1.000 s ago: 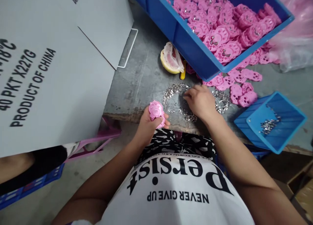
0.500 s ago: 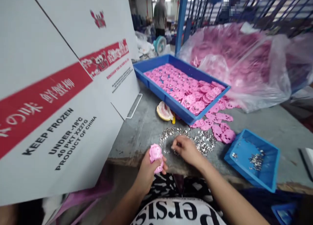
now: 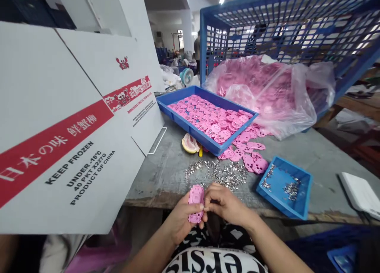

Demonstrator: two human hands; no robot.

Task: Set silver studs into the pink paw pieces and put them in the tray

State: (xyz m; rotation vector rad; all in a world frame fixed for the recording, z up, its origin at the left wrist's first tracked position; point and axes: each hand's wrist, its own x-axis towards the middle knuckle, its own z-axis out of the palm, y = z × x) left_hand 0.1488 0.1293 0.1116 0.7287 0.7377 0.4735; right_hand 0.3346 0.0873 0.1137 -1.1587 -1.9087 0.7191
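My left hand is closed round a pink plastic piece with small holes, its thumb lying across the face. Pinched fingers of my right hand meet the right edge of that piece; whatever is between them is too small or hidden to make out. Just beyond both hands, small shiny metal bits are scattered over the grey table. More pink pieces lie loose behind them, and many fill a blue tray.
On the left stands a large white carton. A small blue bin with metal bits is at right, beside a white flat object. Behind are a cut citrus fruit, a plastic bag of pink pieces and a blue crate.
My right hand has come from the metal bits to the pink piece in my left hand. The camera view has tilted up, showing more of the crate and ceiling.
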